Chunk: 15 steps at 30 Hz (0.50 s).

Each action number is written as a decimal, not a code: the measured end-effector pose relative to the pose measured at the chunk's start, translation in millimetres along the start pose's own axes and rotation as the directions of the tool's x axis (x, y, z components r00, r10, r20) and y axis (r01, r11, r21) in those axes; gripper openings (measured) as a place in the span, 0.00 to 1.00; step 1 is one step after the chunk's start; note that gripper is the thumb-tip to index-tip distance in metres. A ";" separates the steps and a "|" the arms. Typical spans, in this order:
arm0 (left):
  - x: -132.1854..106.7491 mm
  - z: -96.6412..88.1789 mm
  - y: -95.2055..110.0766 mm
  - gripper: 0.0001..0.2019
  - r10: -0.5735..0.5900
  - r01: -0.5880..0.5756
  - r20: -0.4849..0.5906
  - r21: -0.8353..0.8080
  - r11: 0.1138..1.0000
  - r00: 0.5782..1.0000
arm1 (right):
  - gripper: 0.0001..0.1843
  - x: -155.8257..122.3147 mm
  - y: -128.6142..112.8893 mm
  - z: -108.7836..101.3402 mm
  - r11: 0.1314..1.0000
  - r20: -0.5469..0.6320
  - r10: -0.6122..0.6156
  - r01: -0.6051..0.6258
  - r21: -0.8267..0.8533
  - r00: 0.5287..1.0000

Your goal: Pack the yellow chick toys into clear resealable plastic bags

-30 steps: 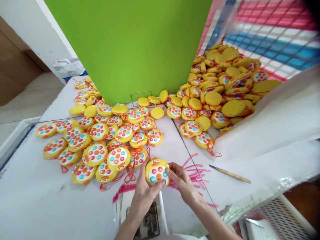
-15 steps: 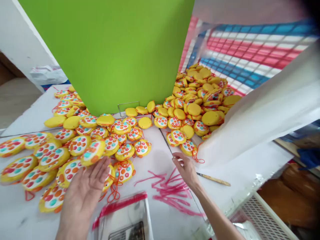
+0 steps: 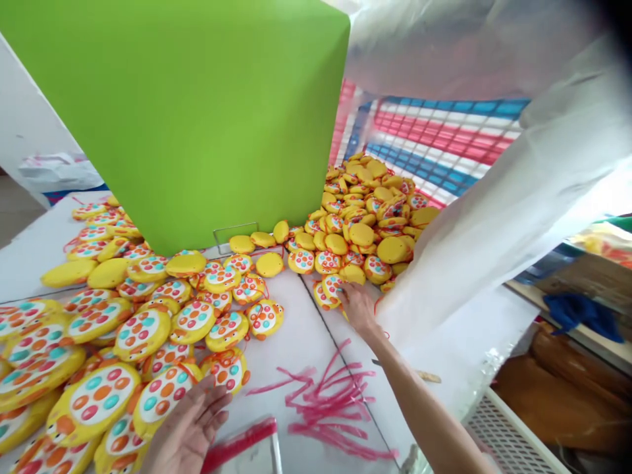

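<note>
Many round yellow toys with coloured dots lie on a white table (image 3: 301, 342). One spread of them (image 3: 148, 316) covers the left side and a second heap (image 3: 365, 217) rises at the back right. My left hand (image 3: 185, 431) lies open and flat at the near edge of the left spread, fingers against a dotted toy (image 3: 162, 395). My right hand (image 3: 356, 306) reaches out to the foot of the right heap and covers a toy (image 3: 330, 288) there. Its fingers are mostly hidden behind the hand.
A tall green board (image 3: 197, 125) stands upright behind the toys. White sheeting (image 3: 494, 217) slopes down on the right beside the heap. Pink strips (image 3: 336, 395) lie on the table in front, with a clear red-topped bag (image 3: 247, 447) at the bottom edge. A white crate (image 3: 513, 434) stands at lower right.
The toy held in both hands a second ago now lies among the left spread. My right hand has moved forward to the right heap. The view has swung right.
</note>
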<state>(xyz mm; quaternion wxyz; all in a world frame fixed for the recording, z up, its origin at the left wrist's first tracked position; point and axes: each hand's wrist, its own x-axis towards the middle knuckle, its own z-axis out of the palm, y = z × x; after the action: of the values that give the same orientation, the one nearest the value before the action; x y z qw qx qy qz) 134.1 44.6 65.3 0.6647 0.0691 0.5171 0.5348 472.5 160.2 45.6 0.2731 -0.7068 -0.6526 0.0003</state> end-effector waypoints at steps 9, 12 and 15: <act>-10.9 37.4 -35.9 0.20 -0.098 0.091 0.192 0.042 0.995 0.976 | 0.11 -63.2 -59.7 -37.3 0.922 0.073 -0.355 0.335 0.196 0.932; -12.4 55.1 -41.2 0.19 -0.038 0.030 0.322 0.030 0.999 0.946 | 0.13 -94.3 -90.4 -42.8 0.831 0.120 -0.469 0.391 0.395 0.875; -12.4 61.0 -42.2 0.17 0.016 -0.011 0.367 -0.016 1.000 0.930 | 0.14 -117.9 -109.4 -37.7 0.798 0.153 -0.400 0.262 0.542 0.904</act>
<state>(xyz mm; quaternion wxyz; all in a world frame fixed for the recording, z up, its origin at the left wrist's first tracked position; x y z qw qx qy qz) 208.8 45.3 73.5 0.7464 0.1669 0.3795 0.5205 367.6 36.8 78.1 0.3578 -0.4766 -0.7732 0.2169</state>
